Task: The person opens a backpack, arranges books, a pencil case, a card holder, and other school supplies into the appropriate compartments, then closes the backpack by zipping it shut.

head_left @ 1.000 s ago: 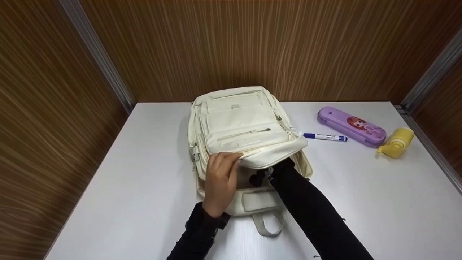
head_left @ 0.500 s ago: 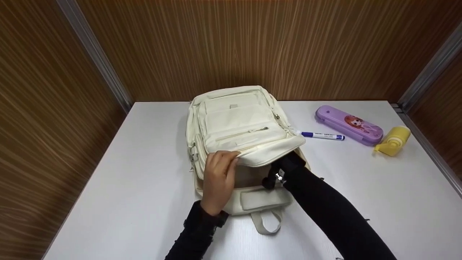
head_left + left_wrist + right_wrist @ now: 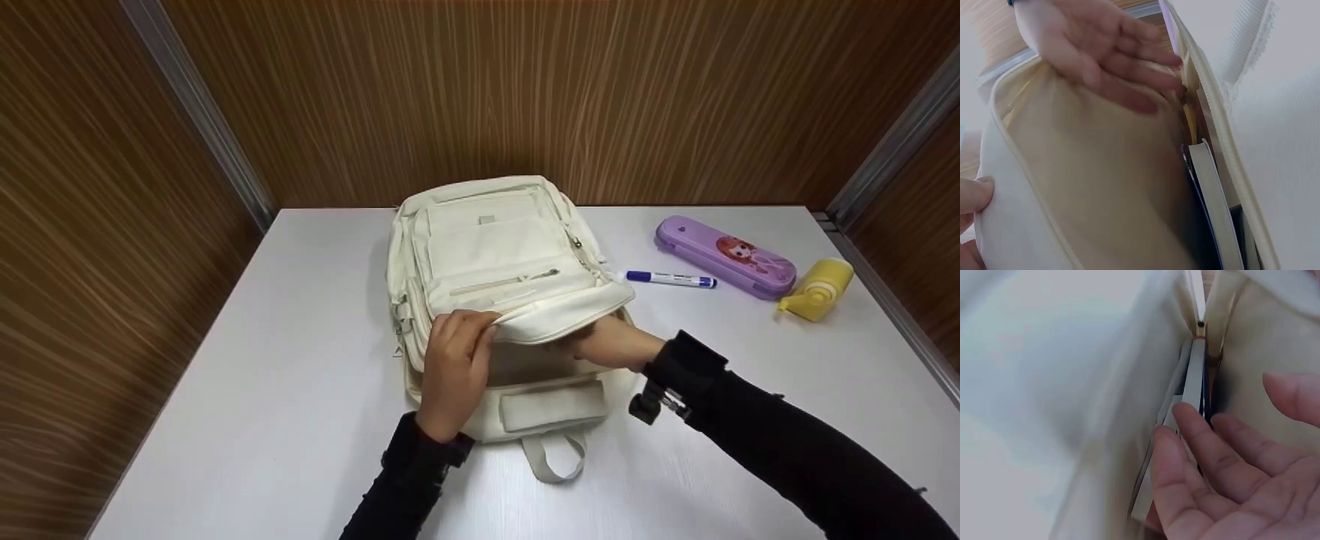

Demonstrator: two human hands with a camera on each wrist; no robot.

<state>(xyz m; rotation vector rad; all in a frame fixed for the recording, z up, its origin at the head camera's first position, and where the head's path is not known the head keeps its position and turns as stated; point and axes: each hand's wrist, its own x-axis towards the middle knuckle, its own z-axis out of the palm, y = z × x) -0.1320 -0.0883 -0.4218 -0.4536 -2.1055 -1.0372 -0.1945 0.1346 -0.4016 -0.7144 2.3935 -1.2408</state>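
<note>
A cream backpack [image 3: 487, 244] lies on the white table with its main compartment unzipped. My left hand [image 3: 454, 375] pinches the edge of its front panel and holds it raised. At the right end of the opening is my right hand [image 3: 615, 343], its fingertips hidden under the panel in the head view. In the right wrist view, that right hand [image 3: 1235, 489] has loosely bent fingers, with nothing in the palm. Several books [image 3: 1210, 197] stand on edge inside the bag, seen in the left wrist view. The right fingers are close to these books [image 3: 1195, 377]; contact is unclear.
Right of the bag lies a white marker [image 3: 671, 280] with blue ends. Beyond it are a purple pencil case [image 3: 724, 255] and a yellow bottle [image 3: 817, 291] lying on its side. Wood-grain panels [image 3: 480, 97] enclose the table's back and sides.
My right arm has drawn back to the right, so the wrist and part of the hand now show outside the bag. My left hand keeps its grip on the panel.
</note>
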